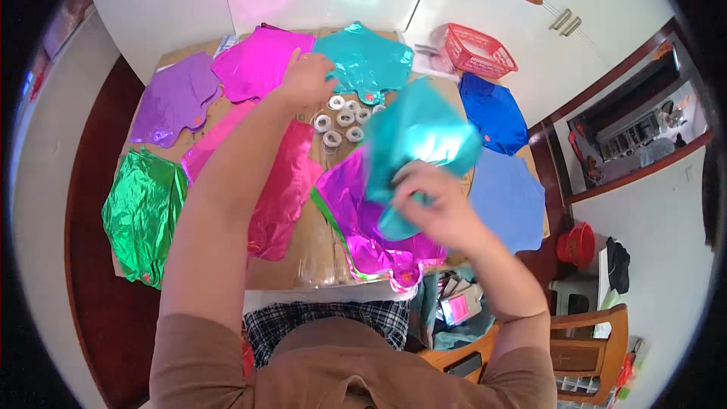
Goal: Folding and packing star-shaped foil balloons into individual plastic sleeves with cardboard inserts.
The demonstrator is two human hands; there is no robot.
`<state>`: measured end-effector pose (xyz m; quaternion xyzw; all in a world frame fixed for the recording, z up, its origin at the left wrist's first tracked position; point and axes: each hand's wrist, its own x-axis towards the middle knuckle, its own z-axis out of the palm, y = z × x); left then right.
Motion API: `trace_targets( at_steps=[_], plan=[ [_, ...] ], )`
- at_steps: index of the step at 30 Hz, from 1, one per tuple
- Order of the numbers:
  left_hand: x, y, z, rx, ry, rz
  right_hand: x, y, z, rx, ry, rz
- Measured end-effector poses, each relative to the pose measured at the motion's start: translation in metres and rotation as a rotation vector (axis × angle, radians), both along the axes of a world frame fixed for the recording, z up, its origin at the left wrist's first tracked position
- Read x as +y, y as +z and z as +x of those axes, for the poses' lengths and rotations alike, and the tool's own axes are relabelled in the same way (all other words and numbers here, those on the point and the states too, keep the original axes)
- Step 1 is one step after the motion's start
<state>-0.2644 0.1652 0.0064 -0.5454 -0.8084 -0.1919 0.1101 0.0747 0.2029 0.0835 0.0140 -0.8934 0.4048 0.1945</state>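
Observation:
A flat teal foil balloon, blurred, hangs from my right hand, whose fingers are closed on its near part. Beneath it lies a pile of purple foil balloons with green and pink edges showing. My left hand reaches to the far side of the table, fingers apart, between a magenta foil balloon and a flat teal pile. Several white ribbon rolls sit just nearer than that hand. My left forearm partly covers pink balloons and a red foil balloon.
Around the cardboard-covered table lie a violet balloon, a green balloon, a dark blue balloon and a light blue sheet-like balloon. A red basket stands at the back right. A wooden chair is at the lower right.

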Motion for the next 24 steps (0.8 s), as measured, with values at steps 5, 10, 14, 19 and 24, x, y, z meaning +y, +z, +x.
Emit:
trace_targets(
  at_steps=[5, 10, 14, 19, 24],
  plan=[
    [-0.019, 0.028, 0.027, -0.172, -0.032, 0.206, -0.038, -0.068, 0.005, -0.112, -0.142, 0.145],
    [-0.077, 0.047, 0.134, -0.247, -0.602, 0.011, -0.022, -0.048, 0.013, -0.247, -0.079, 0.011],
    [-0.109, 0.017, 0.162, -0.134, -0.691, -0.105, 0.064, -0.026, 0.008, -0.129, -0.441, -0.436],
    [-0.100, 0.024, 0.167, -0.139, -0.752, -0.122, 0.264, -0.042, 0.015, -0.198, -1.057, 0.120],
    [-0.084, 0.040, 0.165, -0.154, -0.746, -0.071, 0.292, -0.070, -0.017, -0.558, -1.209, 0.188]
  ],
)
